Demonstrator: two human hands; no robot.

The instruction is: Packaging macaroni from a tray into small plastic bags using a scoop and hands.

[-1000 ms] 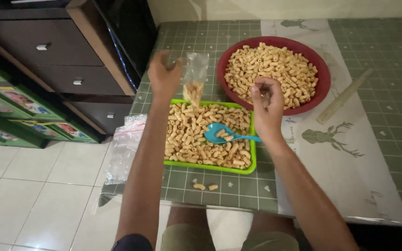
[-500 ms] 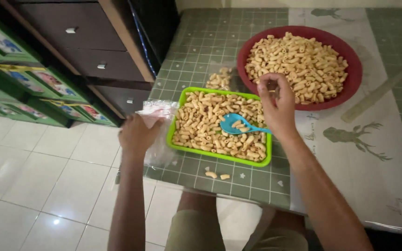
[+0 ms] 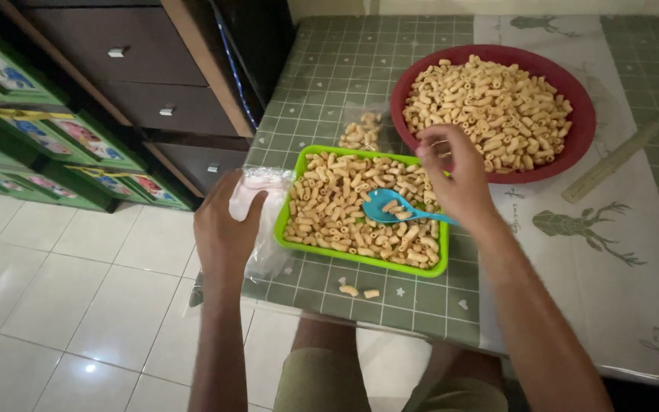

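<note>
A green rectangular tray [image 3: 287, 207] full of short tube-shaped snacks sits at the table's near edge. My left hand [image 3: 226, 226] rests on a stack of clear plastic bags [image 3: 265, 187] just left of the tray, fingers closing on the top one. Over the tray's right side, my right hand [image 3: 455, 178] holds a blue plastic spoon [image 3: 390, 207] whose bowl lies on the snacks. A filled clear bag of snacks [image 3: 362, 131] lies behind the tray.
A large red round bowl [image 3: 581, 137] heaped with the same snacks stands at the back right. A pale wooden stick [image 3: 619, 157] lies right of it. Two loose snacks [image 3: 360, 291] lie near the table edge. Dark drawers [image 3: 135, 84] and green boxes [image 3: 47, 145] stand at left.
My left hand set the filled bag down behind the tray, then swung left and down onto the stack of plastic bags. My right hand stayed over the tray with the spoon.
</note>
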